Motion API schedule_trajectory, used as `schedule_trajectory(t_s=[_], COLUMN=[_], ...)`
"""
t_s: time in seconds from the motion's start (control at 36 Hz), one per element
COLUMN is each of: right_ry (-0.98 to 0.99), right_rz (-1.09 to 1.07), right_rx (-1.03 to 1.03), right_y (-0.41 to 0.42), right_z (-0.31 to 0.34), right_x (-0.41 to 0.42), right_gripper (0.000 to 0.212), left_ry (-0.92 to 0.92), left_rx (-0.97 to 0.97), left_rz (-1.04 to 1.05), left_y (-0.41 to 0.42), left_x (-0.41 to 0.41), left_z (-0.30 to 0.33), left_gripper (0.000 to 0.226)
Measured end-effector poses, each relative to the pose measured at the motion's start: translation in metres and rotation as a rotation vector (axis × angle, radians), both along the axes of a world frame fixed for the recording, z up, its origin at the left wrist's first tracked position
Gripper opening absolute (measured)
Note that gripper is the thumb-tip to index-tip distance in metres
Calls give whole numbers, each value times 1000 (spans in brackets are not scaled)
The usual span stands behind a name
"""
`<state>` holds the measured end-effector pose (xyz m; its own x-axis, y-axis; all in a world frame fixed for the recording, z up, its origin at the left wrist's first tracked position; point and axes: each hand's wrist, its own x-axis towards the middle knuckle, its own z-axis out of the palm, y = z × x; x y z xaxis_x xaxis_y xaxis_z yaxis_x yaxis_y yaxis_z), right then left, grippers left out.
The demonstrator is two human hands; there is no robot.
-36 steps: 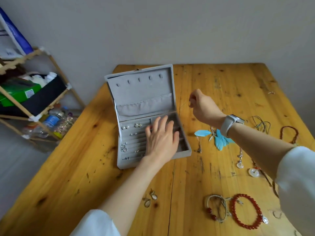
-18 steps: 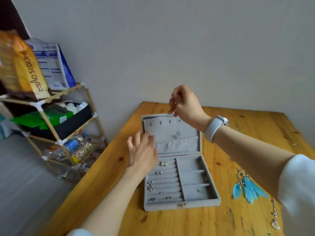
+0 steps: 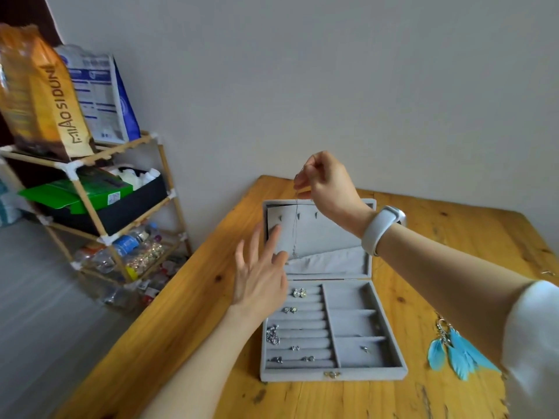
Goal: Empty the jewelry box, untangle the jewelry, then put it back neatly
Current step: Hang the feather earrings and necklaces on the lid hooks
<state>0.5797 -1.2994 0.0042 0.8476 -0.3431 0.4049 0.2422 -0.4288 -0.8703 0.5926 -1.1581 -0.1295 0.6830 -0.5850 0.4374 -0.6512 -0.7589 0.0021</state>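
The grey velvet jewelry box (image 3: 369, 375) lies open on the wooden table (image 3: 472, 249), its lid standing upright at the back. Small silver earrings (image 3: 299, 292) and rings sit in the ring rolls on its left side. My right hand (image 3: 328, 184), with a white wristband, is raised above the lid and pinches a thin silver necklace (image 3: 295, 228) that hangs down in front of the lid's hooks. My left hand (image 3: 260, 275) hovers with fingers spread beside the lid, close to the chain's lower end, holding nothing.
A blue feather ornament (image 3: 458, 355) lies on the table right of the box. A wooden shelf rack (image 3: 90, 207) stands left of the table with bags, a green box and plastic bottles. A plain wall rises behind the table.
The view has tilted up and left. My left hand has left the box tray and risen toward the lid. My right hand has lifted higher, with the thin necklace dangling from it.
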Motion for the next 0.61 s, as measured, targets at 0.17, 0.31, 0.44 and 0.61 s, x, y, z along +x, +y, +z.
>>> schedule_trajectory(t_s=[0.17, 0.31, 0.44, 0.61], right_ry=[86, 119, 87, 20], right_rz=[-27, -42, -109, -166], right_rx=[-294, -539, -672, -740], right_y=[-2, -5, -6, -2], right_z=[-15, -36, -47, -55], right_x=[-4, -8, -4, 6], right_gripper=[17, 14, 13, 16], left_ry=[60, 110, 128, 138], left_rx=[-70, -101, -120, -143], left_rz=[-38, -53, -60, -78], left_y=[4, 6, 7, 7], left_x=[-2, -2, -2, -3], left_z=[0, 2, 3, 6], left_gripper=[18, 20, 20, 20])
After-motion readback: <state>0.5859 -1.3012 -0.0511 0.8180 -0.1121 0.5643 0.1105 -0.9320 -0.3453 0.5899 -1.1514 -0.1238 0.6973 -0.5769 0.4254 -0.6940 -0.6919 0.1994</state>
